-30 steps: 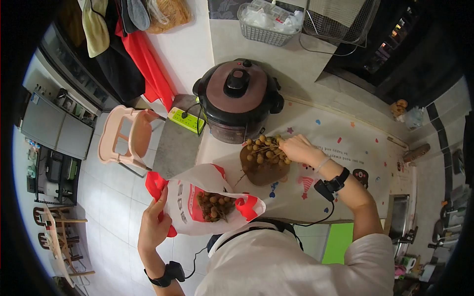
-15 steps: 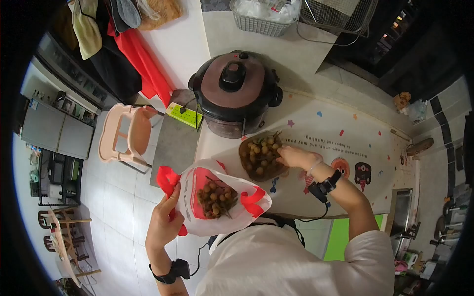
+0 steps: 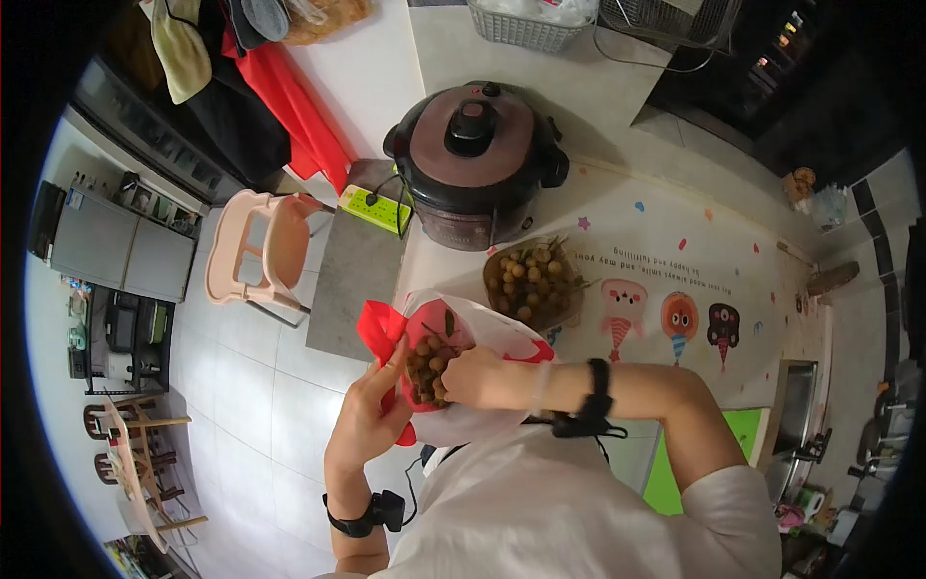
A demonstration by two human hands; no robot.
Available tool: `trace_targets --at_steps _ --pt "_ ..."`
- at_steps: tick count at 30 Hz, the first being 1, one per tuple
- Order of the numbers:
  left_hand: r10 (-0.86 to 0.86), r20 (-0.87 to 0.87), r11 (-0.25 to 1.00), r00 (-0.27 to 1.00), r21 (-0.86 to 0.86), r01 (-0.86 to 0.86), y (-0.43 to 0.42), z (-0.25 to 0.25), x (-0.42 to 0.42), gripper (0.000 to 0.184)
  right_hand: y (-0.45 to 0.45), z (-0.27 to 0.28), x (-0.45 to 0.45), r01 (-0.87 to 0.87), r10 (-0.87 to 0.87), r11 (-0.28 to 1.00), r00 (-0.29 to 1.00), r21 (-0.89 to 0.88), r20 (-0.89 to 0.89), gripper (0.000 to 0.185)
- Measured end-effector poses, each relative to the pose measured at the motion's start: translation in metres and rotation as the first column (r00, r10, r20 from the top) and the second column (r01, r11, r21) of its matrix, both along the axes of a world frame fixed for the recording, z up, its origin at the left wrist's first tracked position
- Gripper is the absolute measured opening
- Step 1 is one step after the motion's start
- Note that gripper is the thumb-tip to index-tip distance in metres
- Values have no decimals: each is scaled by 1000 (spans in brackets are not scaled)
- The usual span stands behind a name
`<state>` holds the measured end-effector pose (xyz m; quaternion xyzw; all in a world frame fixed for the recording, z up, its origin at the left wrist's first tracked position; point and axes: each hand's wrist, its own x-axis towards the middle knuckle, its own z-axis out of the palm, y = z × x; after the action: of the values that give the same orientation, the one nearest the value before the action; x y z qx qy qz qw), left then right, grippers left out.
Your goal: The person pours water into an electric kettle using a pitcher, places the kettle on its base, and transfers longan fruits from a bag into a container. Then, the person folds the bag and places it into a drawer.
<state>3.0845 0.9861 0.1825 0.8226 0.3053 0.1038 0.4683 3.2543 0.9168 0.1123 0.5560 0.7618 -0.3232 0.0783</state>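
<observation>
My left hand [image 3: 371,410] is closed on a red handle of a white plastic bag [image 3: 482,326] and keeps its mouth open. Brown longans [image 3: 425,367] on twigs lie inside the bag. My right hand [image 3: 473,377] reaches into the bag, its fingers curled down at the longans; the fingertips are hidden among them. Just beyond the bag a shallow see-through brown bowl [image 3: 562,317] stands on the counter with a heap of longans [image 3: 532,278] in it.
Behind the bowl stands a dark electric pressure cooker [image 3: 470,164]. A green power strip [image 3: 376,209] lies to its left. A pink high chair [image 3: 275,246] is on the floor at left. A grey basket [image 3: 526,29] sits at the back; a sink [image 3: 797,391] is at right.
My right hand has left the longans in the bowl and moved left into the bag. My left hand still grips the bag handle. The whole view has shifted slightly.
</observation>
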Motion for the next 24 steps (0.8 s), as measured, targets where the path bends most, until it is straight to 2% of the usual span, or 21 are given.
trace_targets --at_steps 3,7,9,11,12,14,15,17,18,21,24 --pt "28 24 1000 999 14 -28 -2 5 -1 71 -8 -45 -13 -51 51 998 999 21 10 18" --pt "48 40 998 998 34 -49 0 2 -13 70 -5 -75 -25 9 -11 1000 998 22 69 19" --pt "62 60 998 996 10 -62 -1 2 -15 70 12 -80 -9 66 -42 981 991 184 -130 18" --pt "78 76 997 994 -15 -77 -3 1 -17 70 41 -60 -1 167 -164 985 984 33 -73 24" --pt "73 66 997 995 -16 -72 -3 -2 -18 70 52 -65 -1 161 -159 986 985 31 -73 24" --pt "68 55 998 996 -14 -68 -2 -5 -18 70 71 -95 1 331 -312 936 938 122 -150 18" --pt "50 58 999 997 19 -51 -2 -6 -18 69 78 -108 3 331 -312 936 938 122 -152 18" --pt "29 58 998 998 53 -32 -1 -7 -18 69 87 -125 6 277 -324 944 889 -181 -325 27" --pt "23 54 999 998 43 -25 -1 -8 -19 69 89 -130 6 242 -317 940 876 -240 -362 28" --pt "12 24 999 1000 41 -13 0 -8 -20 69 78 -120 5 208 -262 962 888 -179 -378 29" --pt "34 25 999 999 32 -34 0 -8 -20 68 65 -104 4 219 -225 974 920 -56 -320 31"
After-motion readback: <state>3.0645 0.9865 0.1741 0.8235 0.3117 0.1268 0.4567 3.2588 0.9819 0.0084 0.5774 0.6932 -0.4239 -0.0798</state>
